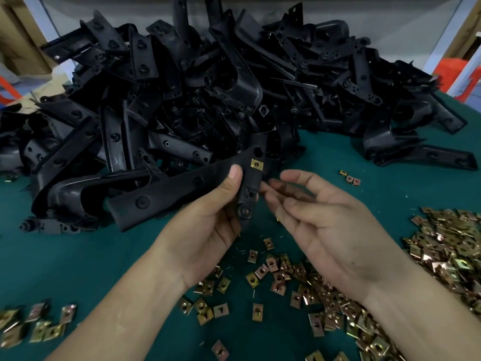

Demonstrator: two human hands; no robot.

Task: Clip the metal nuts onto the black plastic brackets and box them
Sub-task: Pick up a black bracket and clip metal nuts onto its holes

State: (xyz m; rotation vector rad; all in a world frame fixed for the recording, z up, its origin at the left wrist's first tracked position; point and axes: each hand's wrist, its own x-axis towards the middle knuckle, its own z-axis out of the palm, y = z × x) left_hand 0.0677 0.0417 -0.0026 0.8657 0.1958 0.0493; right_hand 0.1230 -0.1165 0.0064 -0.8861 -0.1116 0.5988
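Green cloth covers the table [78, 256]; grey wall behind, cardboard far left, something orange far right, too blurred to name. A big pile of black brackets [208, 87] fills the far half, so tangled that single pieces are hard to tell apart deep in. Brass-coloured loose nuts [442, 259] are heaped at right, w/ more scattered along the near edge. The held bracket [169, 190] is at centre, in front of the pile, long axis lower-left to upper-right, its holed end strip facing the camera. The left hand [205, 230] grips that end: thumb on the front, fingers behind & hidden. The right hand [328, 225] is just beside it, fingers apart & slack, nothing seen in them. One clipped nut [257, 163] sits on the strip, just above the thumb.
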